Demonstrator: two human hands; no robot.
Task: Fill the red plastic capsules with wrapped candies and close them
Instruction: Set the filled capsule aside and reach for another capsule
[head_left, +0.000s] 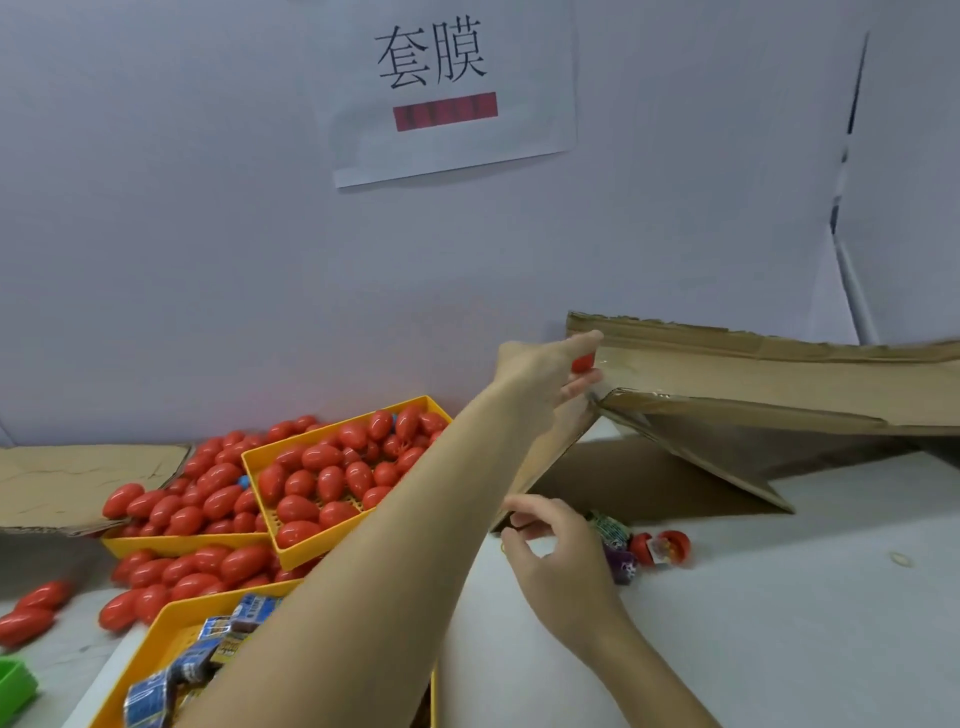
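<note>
My left hand (540, 376) reaches far forward and pinches a closed red capsule (583, 361) at the flap of a cardboard box (753, 374). My right hand (553, 551) hovers over the white table with loosely curled fingers, and nothing shows in them. Just right of it lie an open red capsule (662, 548) with something inside and two wrapped candies (615, 545), green and purple. A yellow tray (291, 558) holds several closed red capsules (332, 480). Another yellow tray (161, 631) in front holds blue-wrapped candies (205, 654), partly hidden by my left arm.
More red capsules are heaped in a second yellow tray (156, 544) and lie loose on the table (31, 613) at left. A flattened cardboard sheet (78, 483) lies at far left, a green object (15, 683) at the bottom-left corner. A paper sign (452, 88) hangs on the wall.
</note>
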